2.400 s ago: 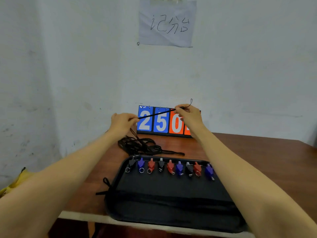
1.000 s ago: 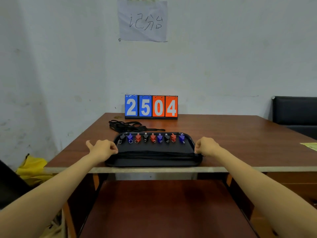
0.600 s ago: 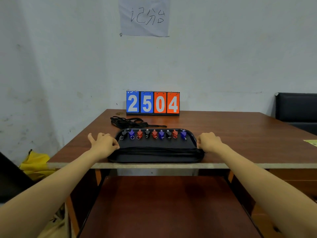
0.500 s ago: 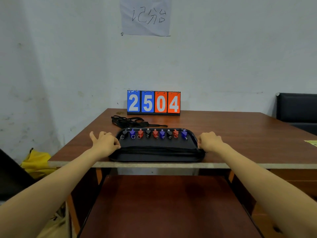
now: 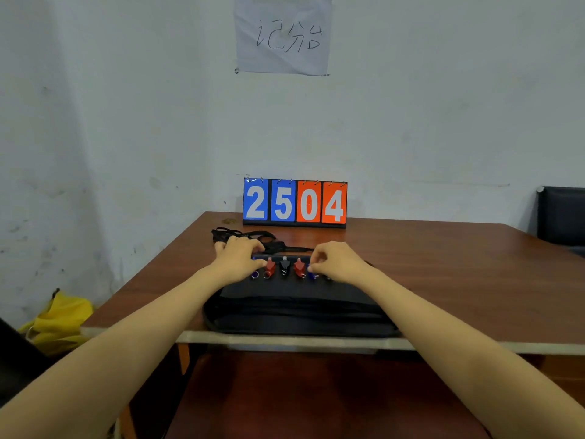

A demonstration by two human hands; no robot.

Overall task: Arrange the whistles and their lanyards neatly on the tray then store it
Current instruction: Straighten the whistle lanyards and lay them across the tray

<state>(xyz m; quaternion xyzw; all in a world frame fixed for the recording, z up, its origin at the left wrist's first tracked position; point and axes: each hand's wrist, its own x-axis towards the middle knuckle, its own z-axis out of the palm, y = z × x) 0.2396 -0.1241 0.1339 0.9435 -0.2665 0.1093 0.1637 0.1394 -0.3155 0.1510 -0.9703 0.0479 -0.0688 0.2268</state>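
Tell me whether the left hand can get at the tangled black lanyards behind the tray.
Probably yes. The left hand sits at the far edge of the black tray, right beside the tangled black lanyards; nothing stands between them.

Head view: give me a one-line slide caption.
Left hand and right hand over the whistle row on the black tray; lanyards piled behind, by the scoreboard.

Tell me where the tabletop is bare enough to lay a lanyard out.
Widest bare table lies right of the tray, toward the black chair; a narrower strip runs along its left. Crowded behind: lanyard pile, scoreboard, left hand, right hand over the whistles.
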